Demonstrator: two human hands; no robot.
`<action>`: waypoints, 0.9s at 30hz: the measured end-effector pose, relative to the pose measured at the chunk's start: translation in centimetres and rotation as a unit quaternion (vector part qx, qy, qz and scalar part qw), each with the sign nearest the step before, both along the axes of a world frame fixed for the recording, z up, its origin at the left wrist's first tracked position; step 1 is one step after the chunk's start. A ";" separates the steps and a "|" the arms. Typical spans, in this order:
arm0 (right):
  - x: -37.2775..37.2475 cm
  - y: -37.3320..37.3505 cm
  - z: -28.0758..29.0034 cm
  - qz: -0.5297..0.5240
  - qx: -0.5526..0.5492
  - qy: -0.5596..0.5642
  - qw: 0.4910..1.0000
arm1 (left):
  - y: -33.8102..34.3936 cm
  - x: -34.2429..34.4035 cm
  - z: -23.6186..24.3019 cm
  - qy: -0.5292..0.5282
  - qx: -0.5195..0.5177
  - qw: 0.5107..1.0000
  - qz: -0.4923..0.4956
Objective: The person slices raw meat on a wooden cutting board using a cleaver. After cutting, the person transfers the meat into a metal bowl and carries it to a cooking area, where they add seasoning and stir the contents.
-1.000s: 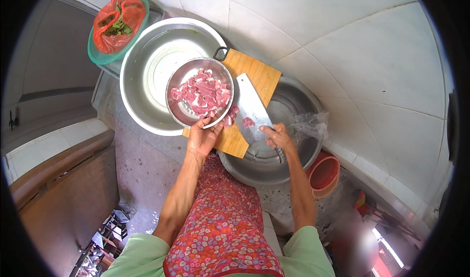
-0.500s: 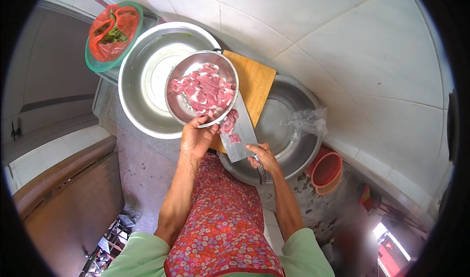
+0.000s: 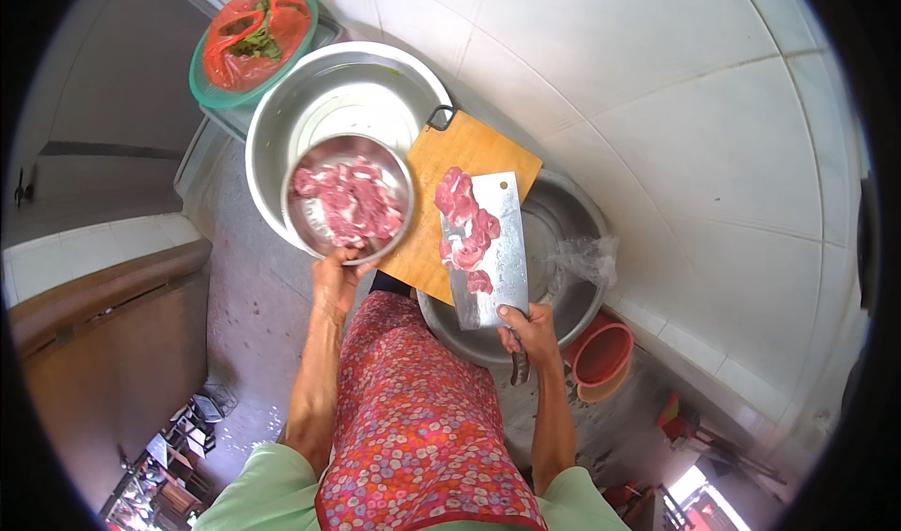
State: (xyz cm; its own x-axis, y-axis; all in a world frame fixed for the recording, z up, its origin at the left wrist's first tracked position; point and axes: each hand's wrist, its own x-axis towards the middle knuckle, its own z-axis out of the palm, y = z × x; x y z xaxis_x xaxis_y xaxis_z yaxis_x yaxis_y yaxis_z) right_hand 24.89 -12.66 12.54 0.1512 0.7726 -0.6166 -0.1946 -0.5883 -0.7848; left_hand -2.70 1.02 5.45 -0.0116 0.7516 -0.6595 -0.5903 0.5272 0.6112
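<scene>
My left hand (image 3: 338,282) grips the near rim of a small steel bowl (image 3: 305,226) that holds several slices of raw pink meat (image 3: 352,202). My right hand (image 3: 530,334) holds a broad cleaver (image 3: 507,268) by its handle, blade flat and raised. A pile of meat slices (image 3: 466,226) lies on the blade's left side. The cleaver hovers over the near end of a wooden cutting board (image 3: 460,160), just to the right of the bowl.
A large steel basin (image 3: 357,80) sits under the small bowl. A second basin (image 3: 563,221) lies under the board, with clear plastic (image 3: 587,259) on its rim. A green bowl with a red bag (image 3: 249,33) stands far left. Red and orange tubs (image 3: 601,357) sit right.
The cleaver scooped the meat off the board and now carries it lifted beside the bowl. The bowl shifted left, off the board, still held by my left hand.
</scene>
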 end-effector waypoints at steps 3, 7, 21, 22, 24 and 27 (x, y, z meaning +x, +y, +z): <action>-2.1 1.4 2.6 0.025 0.053 -0.144 0.988 | -1.7 2.4 1.0 0.004 -0.033 0.999 -0.039; -5.4 2.3 3.7 0.056 0.132 -0.486 0.862 | -3.2 5.1 1.6 -0.023 -0.035 0.994 -0.100; -5.9 3.0 1.2 0.018 0.252 -0.664 0.704 | -3.0 7.3 5.7 -0.071 -0.007 0.980 -0.188; -5.9 2.8 0.7 0.021 0.247 -0.667 0.703 | -3.1 7.4 5.9 -0.076 -0.012 0.980 -0.184; -6.0 2.3 0.4 0.041 0.241 -0.662 0.708 | -3.1 7.4 5.5 -0.078 -0.016 0.980 -0.183; -6.3 1.0 1.0 0.094 0.234 -0.628 0.736 | -3.1 7.4 5.1 -0.075 -0.032 0.982 -0.168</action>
